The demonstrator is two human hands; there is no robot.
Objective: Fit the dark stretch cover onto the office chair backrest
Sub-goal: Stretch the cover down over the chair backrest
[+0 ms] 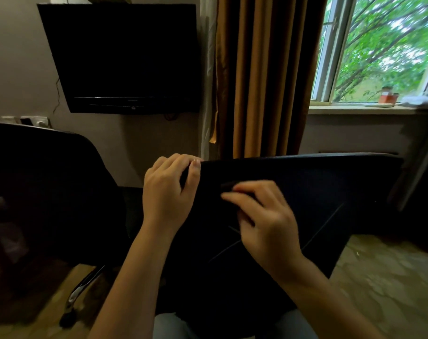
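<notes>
Second chair [49,192] noted at left, television [124,57] behind. Dark cover [306,192] is gripped at its top corner by left hand [170,189]; a fold is pinched by right hand [264,223].

Both bare forearms rise from the bottom edge of the view and converge toward the middle. The left forearm [124,277] runs up to a straight wrist. The left hand [167,192] shows its back, its fingers [176,160] curled over the top left corner of the dark cover [318,192] and its thumb [195,173] pressed on the near face. The right forearm [313,285] comes in from the lower right, wrist bent slightly inward. The right hand [266,216], motion-blurred, lies lower, just beside the left, with fingertips bunched and pinching a small fold of the cover.
</notes>
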